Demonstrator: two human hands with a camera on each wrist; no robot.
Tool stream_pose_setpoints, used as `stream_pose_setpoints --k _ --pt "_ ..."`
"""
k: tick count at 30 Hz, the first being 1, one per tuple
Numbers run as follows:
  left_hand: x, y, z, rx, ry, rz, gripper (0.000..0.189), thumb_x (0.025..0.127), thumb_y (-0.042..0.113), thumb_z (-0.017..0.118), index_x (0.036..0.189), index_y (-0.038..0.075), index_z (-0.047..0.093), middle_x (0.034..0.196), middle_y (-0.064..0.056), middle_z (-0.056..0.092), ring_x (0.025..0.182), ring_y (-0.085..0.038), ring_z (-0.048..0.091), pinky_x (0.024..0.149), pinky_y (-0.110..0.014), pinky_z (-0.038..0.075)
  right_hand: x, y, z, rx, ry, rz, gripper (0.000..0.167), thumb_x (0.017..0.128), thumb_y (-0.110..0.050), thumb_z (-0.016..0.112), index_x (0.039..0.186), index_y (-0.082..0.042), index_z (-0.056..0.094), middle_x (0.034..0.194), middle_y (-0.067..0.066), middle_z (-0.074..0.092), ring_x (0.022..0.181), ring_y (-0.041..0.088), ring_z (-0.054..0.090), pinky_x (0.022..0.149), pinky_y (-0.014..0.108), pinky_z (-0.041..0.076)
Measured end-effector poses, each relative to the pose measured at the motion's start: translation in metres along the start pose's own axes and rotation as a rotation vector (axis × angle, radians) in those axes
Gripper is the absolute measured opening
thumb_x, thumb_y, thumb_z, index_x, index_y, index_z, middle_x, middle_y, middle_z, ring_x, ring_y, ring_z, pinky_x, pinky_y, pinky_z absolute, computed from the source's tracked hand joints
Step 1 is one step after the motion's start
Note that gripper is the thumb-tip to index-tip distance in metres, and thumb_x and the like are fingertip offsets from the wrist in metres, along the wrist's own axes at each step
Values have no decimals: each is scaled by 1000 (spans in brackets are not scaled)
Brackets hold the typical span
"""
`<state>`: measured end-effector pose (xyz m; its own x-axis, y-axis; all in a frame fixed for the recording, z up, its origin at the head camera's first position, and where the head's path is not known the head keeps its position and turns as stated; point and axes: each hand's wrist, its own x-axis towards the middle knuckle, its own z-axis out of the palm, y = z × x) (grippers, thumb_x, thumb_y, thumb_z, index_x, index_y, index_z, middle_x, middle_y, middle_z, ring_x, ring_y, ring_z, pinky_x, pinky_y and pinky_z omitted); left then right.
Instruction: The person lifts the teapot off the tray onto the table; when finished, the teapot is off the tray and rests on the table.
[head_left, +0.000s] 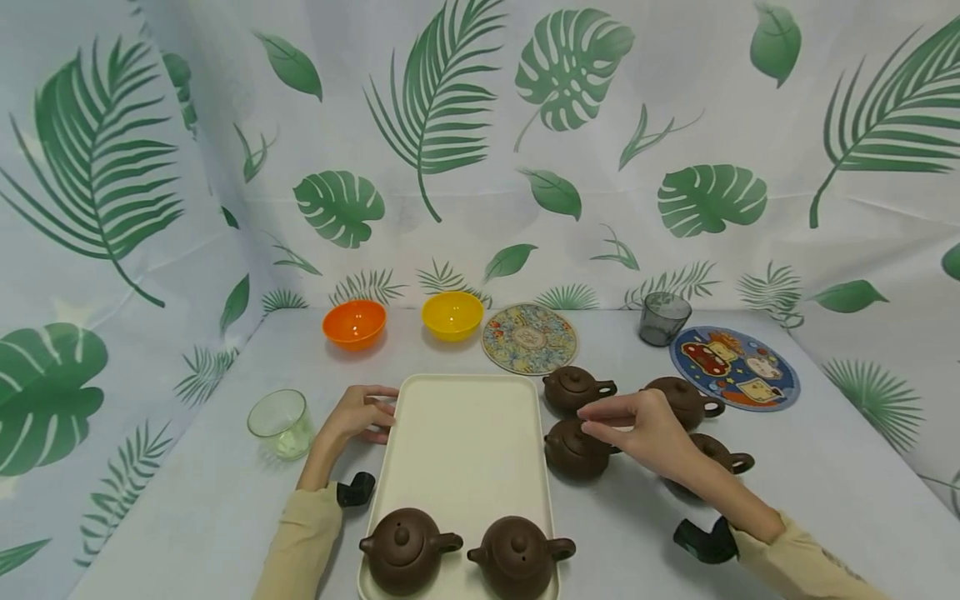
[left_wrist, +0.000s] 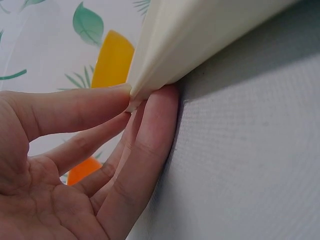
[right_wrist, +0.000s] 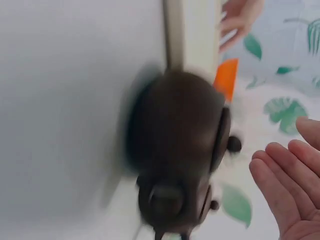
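A cream tray (head_left: 465,433) lies in the middle of the table with two brown teapots (head_left: 405,550) (head_left: 519,554) at its near end. My left hand (head_left: 378,408) pinches the tray's left rim near the far corner; in the left wrist view the thumb lies on the tray (left_wrist: 200,35) edge and the fingers (left_wrist: 150,130) sit under it. My right hand (head_left: 600,417) hovers open over a brown teapot (head_left: 572,452) just right of the tray. The right wrist view shows that teapot (right_wrist: 175,130) blurred, with straight fingers (right_wrist: 280,185) apart from it.
Three more brown teapots (head_left: 573,389) (head_left: 682,400) (head_left: 716,454) stand right of the tray. At the back are an orange bowl (head_left: 354,323), a yellow bowl (head_left: 452,315), a patterned plate (head_left: 529,337), a grey cup (head_left: 663,318) and a cartoon plate (head_left: 735,367). A clear glass (head_left: 281,423) stands at the left.
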<state>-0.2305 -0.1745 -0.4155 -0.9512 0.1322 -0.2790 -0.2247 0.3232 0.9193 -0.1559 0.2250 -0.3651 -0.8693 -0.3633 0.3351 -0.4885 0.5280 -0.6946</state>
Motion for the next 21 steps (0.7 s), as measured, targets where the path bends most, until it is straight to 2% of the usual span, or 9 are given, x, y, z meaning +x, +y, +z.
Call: stream_pose_setpoints --k 2,4,11,21 --pt "0 0 -1 -2 -3 2 51 79 -10 65 128 -9 53 88 -15 66 66 -18 65 60 -36 60 -2 -6 7 28 -12 -39 15 80 -1 74 95 2 74 89 10 74 80 5 70 64 22 59" --pt "1 -1 -1 -5 -6 3 51 79 -10 65 129 -9 53 88 -15 66 66 -18 65 60 -35 60 -6 -12 14 60 -57 -50 15 81 -4 74 95 2 74 90 10 74 81 4 69 65 23 59" --pt "1 -1 0 -2 8 1 50 79 -10 66 128 -8 55 87 -14 67 66 -18 65 59 -35 60 -25 -25 34 122 -257 -2 28 87 -26 70 97 0 75 91 3 74 83 3 68 68 23 58" --pt "0 -1 0 -6 8 0 49 80 -9 63 128 -8 54 89 -16 66 68 -19 66 60 -36 60 -48 -29 48 272 -384 -41 25 90 -20 67 96 3 74 91 6 74 85 2 67 70 23 58"
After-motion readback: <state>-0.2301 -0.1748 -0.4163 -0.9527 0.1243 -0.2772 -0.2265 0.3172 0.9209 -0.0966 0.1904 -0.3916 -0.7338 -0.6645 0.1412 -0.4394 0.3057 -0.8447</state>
